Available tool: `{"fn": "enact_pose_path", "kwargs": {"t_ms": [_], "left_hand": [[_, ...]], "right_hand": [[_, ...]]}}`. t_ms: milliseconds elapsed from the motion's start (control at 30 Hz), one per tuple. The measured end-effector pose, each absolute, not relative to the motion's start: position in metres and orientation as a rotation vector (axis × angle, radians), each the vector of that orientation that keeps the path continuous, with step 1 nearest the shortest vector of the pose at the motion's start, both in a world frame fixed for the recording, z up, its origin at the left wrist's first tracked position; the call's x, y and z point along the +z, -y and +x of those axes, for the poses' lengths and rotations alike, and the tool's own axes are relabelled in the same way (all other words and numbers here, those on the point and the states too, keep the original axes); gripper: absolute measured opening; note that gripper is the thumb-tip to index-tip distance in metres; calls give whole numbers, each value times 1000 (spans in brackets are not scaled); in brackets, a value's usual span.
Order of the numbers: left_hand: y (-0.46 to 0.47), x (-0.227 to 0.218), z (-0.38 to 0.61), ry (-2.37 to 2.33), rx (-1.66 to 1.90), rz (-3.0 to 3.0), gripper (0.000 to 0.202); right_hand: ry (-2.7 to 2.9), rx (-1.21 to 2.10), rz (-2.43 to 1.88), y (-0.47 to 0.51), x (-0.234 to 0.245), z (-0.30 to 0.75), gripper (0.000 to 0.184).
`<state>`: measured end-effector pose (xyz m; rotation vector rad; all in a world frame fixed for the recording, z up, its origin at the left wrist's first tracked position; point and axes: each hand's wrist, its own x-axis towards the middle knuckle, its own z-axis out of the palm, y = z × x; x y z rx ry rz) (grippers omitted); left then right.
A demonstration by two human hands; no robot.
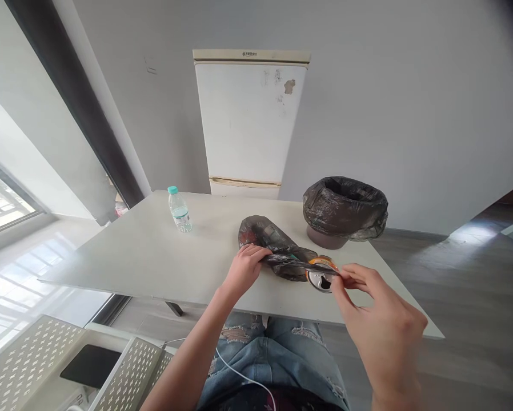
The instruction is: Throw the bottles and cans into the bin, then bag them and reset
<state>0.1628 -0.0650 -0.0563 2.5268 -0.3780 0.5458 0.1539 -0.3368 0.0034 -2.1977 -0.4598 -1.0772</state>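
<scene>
Knees in torn jeans sit nearest, below the desk [153, 257] edge. Just above them the right hand [380, 325] pinches a stretched strip of the bag [273, 242] rim between thumb and fingertips, its other fingers loosely curled. That strip crosses a can [320, 279] lying at the bag's mouth, open top facing the camera. Further in, the left hand [244, 267] is closed round the other end of the same rim. The bag lies on its side on the desk, bulging with rubbish, so filling looks mostly done; the mouth is not yet tied and the can seems only partly in. Beyond stand a lined bin [344, 208], a bottle [179, 210] and a fridge [250, 120].
</scene>
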Motion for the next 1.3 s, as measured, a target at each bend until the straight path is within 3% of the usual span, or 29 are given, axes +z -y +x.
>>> {"fn": "enact_pose_path", "kwargs": {"t_ms": [233, 333, 433, 500, 567, 633, 767, 1100, 1300], "left_hand": [[73, -41, 157, 82, 699, 2363, 57], [97, -28, 129, 237, 1033, 2342, 64], [133, -26, 96, 533, 1255, 2179, 51], [154, -31, 84, 419, 964, 2245, 57], [168, -39, 86, 229, 757, 2290, 77], [172, -49, 97, 141, 709, 2312, 86], [165, -61, 112, 168, 723, 2341, 73], [157, -44, 85, 253, 645, 2291, 78], [157, -34, 80, 328, 818, 2246, 72]], "right_hand": [[568, -702, -2314, 348, -13, 166, 5], [465, -503, -2194, 347, -15, 169, 7], [342, -379, -2077, 344, -16, 172, 10], [287, -334, -2026, 341, -17, 174, 12], [282, -255, -1975, 339, -17, 175, 16], [305, -161, -1927, 336, -17, 174, 17], [307, -72, -1882, 334, -15, 174, 17], [11, 29, -1350, 315, -39, 203, 30], [-67, 37, -1185, 295, -51, 204, 26]]}}
